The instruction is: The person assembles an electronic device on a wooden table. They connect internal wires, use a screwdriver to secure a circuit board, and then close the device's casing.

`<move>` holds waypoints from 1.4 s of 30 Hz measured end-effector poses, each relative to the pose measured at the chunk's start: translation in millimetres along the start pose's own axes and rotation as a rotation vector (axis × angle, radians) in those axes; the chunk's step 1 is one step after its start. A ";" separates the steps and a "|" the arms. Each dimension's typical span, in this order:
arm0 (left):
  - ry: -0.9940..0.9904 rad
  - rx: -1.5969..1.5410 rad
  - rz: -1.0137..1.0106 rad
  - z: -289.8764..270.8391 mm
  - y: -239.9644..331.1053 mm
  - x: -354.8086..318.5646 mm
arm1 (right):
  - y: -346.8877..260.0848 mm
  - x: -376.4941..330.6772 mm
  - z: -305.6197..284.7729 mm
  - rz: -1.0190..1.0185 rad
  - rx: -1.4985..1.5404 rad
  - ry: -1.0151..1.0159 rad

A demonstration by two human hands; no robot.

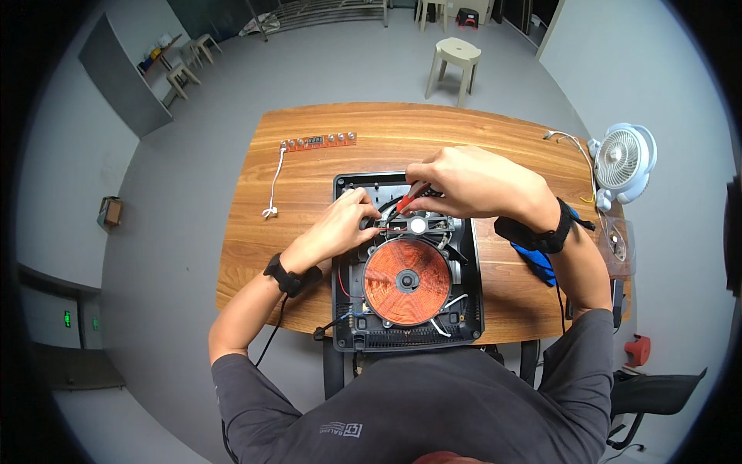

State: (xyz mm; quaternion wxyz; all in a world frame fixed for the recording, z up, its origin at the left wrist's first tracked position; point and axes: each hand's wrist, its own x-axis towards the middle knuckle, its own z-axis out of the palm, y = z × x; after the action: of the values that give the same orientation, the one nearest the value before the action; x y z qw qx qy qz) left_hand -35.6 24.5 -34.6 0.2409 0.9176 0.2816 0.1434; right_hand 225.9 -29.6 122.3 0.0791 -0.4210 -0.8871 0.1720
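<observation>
One right hand (468,184) has its fingers closed round a red-handled tool (403,204), twelve o'clock from the round copper-coloured coil (386,271); the left hand (352,215), fingers curled, hold unclear, perhaps steadies the grey plastic bracket (439,223); the open black rectangular housing (338,301) sits at the brown wooden table (251,247)'s six-o'clock edge, probably for reach.

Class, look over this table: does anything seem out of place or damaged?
The red display board lies apart from the opened induction cooker, its white cable ending unconnected on the table; no damage shows.
</observation>
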 end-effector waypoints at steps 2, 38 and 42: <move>-0.011 0.010 0.011 -0.5 -0.5 0.2 | -0.5 2.1 -0.4 0.006 0.002 -0.017; 0.079 -0.248 -0.007 -1.4 2.0 3.2 | -38.4 46.6 14.0 -0.153 -0.166 0.116; 0.099 -0.345 -0.088 -30.9 17.5 4.5 | -39.4 56.2 8.6 0.029 -0.112 -0.036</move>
State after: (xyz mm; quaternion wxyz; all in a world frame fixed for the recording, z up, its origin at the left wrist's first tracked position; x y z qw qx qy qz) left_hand -36.5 25.6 1.2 0.3866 0.8413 0.3043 0.2238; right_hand 159.5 -11.2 128.7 0.0367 -0.4344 -0.8904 0.1308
